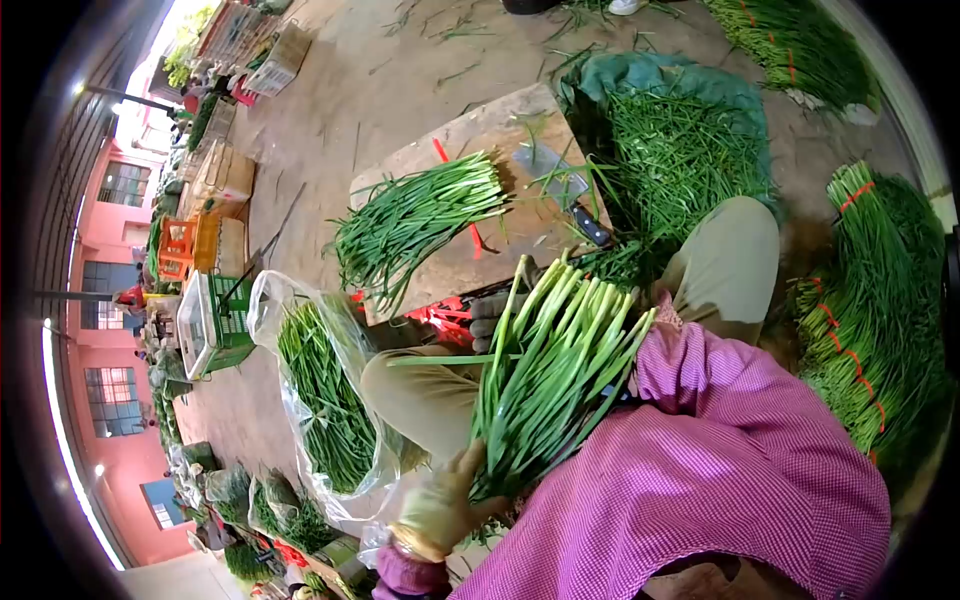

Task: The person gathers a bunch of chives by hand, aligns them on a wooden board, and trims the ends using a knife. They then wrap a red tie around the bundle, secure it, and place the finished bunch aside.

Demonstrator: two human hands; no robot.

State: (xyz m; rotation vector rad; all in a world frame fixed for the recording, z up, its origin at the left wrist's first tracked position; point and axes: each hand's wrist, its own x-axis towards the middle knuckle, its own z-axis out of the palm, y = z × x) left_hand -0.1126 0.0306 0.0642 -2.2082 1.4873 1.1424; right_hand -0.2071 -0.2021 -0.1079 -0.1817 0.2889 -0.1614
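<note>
A loose bunch of green chives point(560, 370) lies across my lap, pale stem ends pointing up and right. My left hand point(440, 500), in a light glove, is closed around the leaf end at the lower left. Dark gloved fingers of my right hand point(487, 318) curl out from beneath the stems at the bunch's upper left; the rest of that hand is hidden under it. In front, a wooden board point(440, 140) carries another chive bunch point(425, 215) laid over a red tie point(475, 240). A knife point(590, 226) with a black handle rests on the same board.
Beside the board, a green sack point(640, 68) holds loose trimmings. A clear plastic bag point(292, 380) of chives stands at the left. Tied chive bundles point(850, 350) are stacked at the right. Green and white crates point(232, 325) sit farther off. Scraps litter the floor point(400, 60).
</note>
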